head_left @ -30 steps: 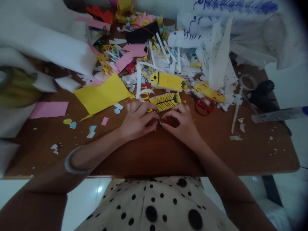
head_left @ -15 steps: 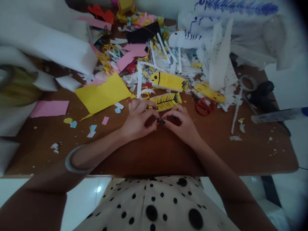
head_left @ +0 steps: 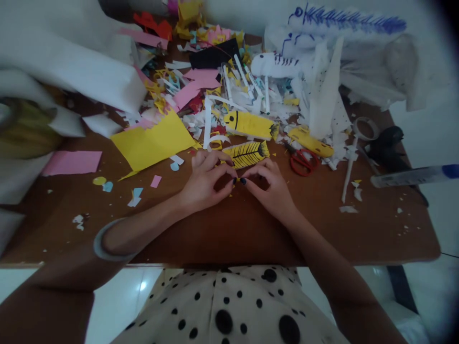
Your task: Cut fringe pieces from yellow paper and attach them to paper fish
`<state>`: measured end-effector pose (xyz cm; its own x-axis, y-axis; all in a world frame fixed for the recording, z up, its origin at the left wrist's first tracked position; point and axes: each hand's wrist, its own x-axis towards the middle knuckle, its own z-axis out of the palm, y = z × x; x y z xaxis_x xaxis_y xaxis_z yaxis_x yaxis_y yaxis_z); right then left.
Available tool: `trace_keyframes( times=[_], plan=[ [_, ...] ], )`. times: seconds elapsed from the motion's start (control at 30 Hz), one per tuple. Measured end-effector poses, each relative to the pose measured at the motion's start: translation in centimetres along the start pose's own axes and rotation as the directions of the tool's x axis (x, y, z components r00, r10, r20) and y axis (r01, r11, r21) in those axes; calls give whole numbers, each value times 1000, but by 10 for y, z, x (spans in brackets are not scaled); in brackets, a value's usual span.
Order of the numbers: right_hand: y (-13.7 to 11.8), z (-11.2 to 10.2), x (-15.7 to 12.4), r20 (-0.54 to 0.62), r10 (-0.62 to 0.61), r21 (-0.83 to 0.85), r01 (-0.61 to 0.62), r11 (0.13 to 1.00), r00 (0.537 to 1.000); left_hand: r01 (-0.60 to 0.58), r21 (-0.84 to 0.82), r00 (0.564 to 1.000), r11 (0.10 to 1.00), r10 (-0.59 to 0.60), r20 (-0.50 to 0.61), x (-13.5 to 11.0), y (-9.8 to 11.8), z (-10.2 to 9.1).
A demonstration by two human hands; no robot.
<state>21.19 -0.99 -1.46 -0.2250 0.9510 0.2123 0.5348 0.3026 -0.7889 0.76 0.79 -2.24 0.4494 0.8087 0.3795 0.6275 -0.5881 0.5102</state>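
Right thumb tip is sitting slightly higher than a second ago, and a yellow scrap (head_left: 239, 180) is showing more clearly

Left hand (head_left: 204, 184) and right hand (head_left: 270, 188) are meeting over the brown table (head_left: 222, 239), both appearing to be pinching the yellow scrap from opposite sides between thumb and forefinger. Their other fingers are curling away, probably to leave the tiny piece in sight. It is looking papery, though the fingertips are hiding its full shape.

Just beyond the fingers, a striped yellow piece (head_left: 247, 154) is lying with black fishbone lines and a fringed end, its left part hidden by the left hand. Behind it, a yellow fish (head_left: 251, 124) is lying with a drawn eye and fringed tail.

Red-handled scissors (head_left: 304, 162) and what looks like a yellow cutter (head_left: 311, 142) are resting near the right hand, perhaps for easy reach. On the left, a yellow sheet (head_left: 154, 143) is spreading smooth and flat, its upper edge ragged, with a plain pink sheet (head_left: 73, 162) lying farther out.

Farther back, slim white pens (head_left: 247, 81) are lying among curled and torn paper scraps (head_left: 193, 124).
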Motion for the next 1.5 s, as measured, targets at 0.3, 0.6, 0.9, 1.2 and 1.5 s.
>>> trace_keyframes(
  times=[0.3,0.6,0.9,1.2,1.5],
  plan=[
    [10,-18,1,-138,63,-62,-72,995,988,106,182,993,978,-94,-72,5,-22,-6],
    [11,-20,2,-176,32,-143,-58,988,984,208,314,974,926,-225,18,7,-25,2],
    [12,-17,3,-192,6,-202,-45,978,981,207,240,972,948,-227,58,14,-25,2],
    [15,-15,4,-243,9,-337,-93,937,970,-1,231,998,973,-16,68,0,-8,-1],
    [7,-14,3,-232,-40,-397,-57,916,972,-56,196,998,979,53,18,-1,-5,0]
  ],
)
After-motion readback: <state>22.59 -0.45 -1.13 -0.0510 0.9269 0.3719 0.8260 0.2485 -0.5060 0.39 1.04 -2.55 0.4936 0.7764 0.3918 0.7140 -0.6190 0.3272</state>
